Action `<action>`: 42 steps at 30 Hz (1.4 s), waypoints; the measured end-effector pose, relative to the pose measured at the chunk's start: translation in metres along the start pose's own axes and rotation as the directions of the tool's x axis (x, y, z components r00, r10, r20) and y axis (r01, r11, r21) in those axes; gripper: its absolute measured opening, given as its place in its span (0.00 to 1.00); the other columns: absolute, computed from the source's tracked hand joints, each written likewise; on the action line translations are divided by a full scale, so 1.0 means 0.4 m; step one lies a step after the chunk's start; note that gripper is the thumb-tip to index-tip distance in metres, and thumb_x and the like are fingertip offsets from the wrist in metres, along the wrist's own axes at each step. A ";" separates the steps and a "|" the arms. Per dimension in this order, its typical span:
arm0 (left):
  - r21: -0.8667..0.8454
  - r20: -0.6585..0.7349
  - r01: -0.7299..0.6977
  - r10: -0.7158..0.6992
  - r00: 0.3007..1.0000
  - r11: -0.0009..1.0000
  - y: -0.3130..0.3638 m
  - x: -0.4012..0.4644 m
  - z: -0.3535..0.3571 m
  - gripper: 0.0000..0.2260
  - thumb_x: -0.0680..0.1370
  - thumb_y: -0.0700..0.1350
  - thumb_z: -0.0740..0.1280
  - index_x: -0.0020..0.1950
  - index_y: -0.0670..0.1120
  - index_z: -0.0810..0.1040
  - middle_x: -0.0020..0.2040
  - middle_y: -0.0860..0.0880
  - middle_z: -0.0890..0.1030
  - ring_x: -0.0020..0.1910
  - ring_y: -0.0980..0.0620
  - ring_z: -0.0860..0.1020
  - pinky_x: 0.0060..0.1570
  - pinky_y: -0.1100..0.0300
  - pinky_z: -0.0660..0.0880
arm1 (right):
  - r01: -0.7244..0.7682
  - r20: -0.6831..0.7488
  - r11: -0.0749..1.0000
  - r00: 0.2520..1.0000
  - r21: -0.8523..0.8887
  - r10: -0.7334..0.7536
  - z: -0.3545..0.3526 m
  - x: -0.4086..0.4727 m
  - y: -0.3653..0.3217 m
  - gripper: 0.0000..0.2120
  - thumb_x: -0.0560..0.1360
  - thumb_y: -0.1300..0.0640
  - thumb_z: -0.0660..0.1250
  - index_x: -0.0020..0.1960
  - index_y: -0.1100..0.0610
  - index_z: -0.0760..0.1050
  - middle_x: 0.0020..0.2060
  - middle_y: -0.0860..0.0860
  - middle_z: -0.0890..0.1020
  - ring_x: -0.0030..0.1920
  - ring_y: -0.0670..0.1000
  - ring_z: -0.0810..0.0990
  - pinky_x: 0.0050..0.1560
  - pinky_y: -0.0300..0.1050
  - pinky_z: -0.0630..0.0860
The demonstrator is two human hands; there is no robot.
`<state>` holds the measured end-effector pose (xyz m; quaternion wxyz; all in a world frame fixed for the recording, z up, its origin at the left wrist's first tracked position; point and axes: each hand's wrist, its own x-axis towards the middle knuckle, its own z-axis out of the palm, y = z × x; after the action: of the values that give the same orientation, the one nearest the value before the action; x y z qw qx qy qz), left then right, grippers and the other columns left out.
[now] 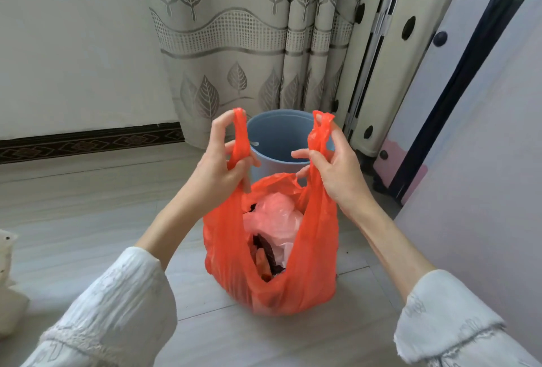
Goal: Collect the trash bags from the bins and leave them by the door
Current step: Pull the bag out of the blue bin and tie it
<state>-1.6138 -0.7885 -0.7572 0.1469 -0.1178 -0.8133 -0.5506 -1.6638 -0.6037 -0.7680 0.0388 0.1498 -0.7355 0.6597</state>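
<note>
I see two hands holding up a red bag (234,267) by its loops. The left hand (218,165) pinches one loop, and the right hand (331,167) grips the other. The bag is open, with trash inside. A blue bin (281,138) stands behind it on the floor (88,208), near a curtain (234,38).
</note>
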 end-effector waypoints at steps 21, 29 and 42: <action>-0.016 0.123 0.310 -0.306 0.944 0.951 -0.233 -0.065 0.040 0.41 0.59 0.60 0.72 0.67 0.65 0.55 0.65 0.66 0.65 0.68 0.62 0.64 0.60 0.66 0.66 | -0.208 -0.020 0.961 0.978 -0.183 0.207 -0.034 -0.062 0.223 0.19 0.67 0.37 0.65 0.53 0.45 0.72 0.48 0.43 0.80 0.53 0.47 0.79 0.60 0.50 0.74; 0.186 0.186 0.387 -0.420 0.889 0.903 -0.322 -0.107 0.045 0.24 0.63 0.50 0.76 0.53 0.61 0.69 0.54 0.50 0.72 0.52 0.55 0.75 0.49 0.73 0.71 | 0.025 0.173 0.867 0.982 -0.498 0.072 -0.061 -0.136 0.308 0.30 0.62 0.37 0.68 0.61 0.47 0.72 0.58 0.37 0.71 0.69 0.48 0.66 0.70 0.49 0.65; -0.157 -0.282 0.448 -0.475 0.834 0.880 -0.315 -0.084 0.102 0.12 0.81 0.48 0.49 0.42 0.45 0.65 0.22 0.52 0.64 0.18 0.57 0.64 0.25 0.59 0.65 | -0.466 -0.195 0.781 0.793 0.416 0.577 0.010 -0.094 0.287 0.24 0.81 0.50 0.49 0.32 0.61 0.68 0.13 0.50 0.69 0.18 0.50 0.74 0.41 0.50 0.79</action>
<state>-1.6315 -0.7976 -0.8923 0.1314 0.1642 -0.7598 -0.6153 -1.6587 -0.5916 -0.8883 -0.0592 -0.1640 -0.6038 0.7778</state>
